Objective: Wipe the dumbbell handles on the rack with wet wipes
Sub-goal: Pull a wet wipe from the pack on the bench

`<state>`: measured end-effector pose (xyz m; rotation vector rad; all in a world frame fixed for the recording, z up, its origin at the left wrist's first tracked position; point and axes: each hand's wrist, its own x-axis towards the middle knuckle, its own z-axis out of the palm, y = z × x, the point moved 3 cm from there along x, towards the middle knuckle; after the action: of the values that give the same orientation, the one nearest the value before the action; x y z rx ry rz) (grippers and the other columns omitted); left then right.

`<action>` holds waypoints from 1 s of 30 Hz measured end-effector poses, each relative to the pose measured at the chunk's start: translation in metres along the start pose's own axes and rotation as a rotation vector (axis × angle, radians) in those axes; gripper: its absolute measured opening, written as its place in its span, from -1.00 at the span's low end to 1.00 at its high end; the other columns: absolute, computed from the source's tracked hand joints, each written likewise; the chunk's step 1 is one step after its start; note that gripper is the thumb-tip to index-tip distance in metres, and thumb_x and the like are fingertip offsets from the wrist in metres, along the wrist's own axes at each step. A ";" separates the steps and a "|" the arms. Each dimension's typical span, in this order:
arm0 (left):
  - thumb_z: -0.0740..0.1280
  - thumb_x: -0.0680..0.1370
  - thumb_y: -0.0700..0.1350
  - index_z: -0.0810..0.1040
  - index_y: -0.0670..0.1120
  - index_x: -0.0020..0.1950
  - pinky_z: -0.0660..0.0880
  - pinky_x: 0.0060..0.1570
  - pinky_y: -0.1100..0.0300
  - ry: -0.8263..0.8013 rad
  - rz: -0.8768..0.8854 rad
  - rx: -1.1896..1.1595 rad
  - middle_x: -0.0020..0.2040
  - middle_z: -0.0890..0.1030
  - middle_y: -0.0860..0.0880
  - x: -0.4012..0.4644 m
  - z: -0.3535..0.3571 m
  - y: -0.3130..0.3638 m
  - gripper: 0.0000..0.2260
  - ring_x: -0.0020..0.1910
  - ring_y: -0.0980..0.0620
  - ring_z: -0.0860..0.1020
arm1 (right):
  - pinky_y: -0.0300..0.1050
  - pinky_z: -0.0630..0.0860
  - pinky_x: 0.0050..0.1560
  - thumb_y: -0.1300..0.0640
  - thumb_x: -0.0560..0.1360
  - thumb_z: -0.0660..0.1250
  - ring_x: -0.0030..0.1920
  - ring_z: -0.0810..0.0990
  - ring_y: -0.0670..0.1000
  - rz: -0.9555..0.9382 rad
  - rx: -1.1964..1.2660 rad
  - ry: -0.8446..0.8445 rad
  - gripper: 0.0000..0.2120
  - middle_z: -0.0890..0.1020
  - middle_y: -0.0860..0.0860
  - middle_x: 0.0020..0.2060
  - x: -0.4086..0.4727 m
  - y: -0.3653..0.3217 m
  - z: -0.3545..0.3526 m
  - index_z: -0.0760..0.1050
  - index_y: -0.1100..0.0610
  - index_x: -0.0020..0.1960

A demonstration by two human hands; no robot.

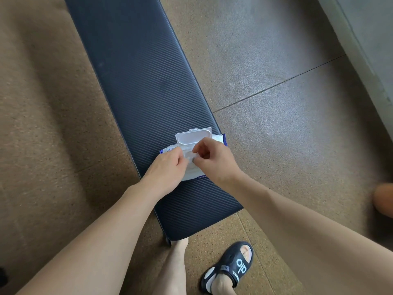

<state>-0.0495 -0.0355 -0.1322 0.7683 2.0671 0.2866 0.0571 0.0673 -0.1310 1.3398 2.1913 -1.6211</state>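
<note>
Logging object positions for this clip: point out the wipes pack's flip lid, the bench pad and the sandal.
flip lid [192,137], head view, middle of the open white lid.
bench pad [136,67], head view, bare dark surface.
sandal [234,266], head view, dark upper strap.

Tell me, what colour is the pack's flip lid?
White, slightly see-through. The lid stands open on the pack; the head view shows it well.

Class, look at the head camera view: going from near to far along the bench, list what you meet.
Sandal → near end of the bench → left hand and right hand on the wet wipes pack → its open lid → bare bench padding.
</note>
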 end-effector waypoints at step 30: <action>0.00 0.69 -0.04 0.25 -0.03 -0.17 0.25 -0.36 0.06 -0.052 -0.044 0.112 -0.19 0.46 -0.05 -0.005 -0.003 0.024 -0.75 -0.29 -0.01 0.36 | -0.02 0.58 -0.01 0.33 0.52 0.18 -0.26 0.41 0.11 0.341 1.145 0.212 -0.82 0.46 0.13 -0.31 -0.030 -0.001 -0.083 0.44 0.24 -0.24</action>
<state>-0.0395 -0.0196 -0.1160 0.7881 2.0618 0.1256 0.1069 0.1171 -0.0784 1.9906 0.8545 -2.7550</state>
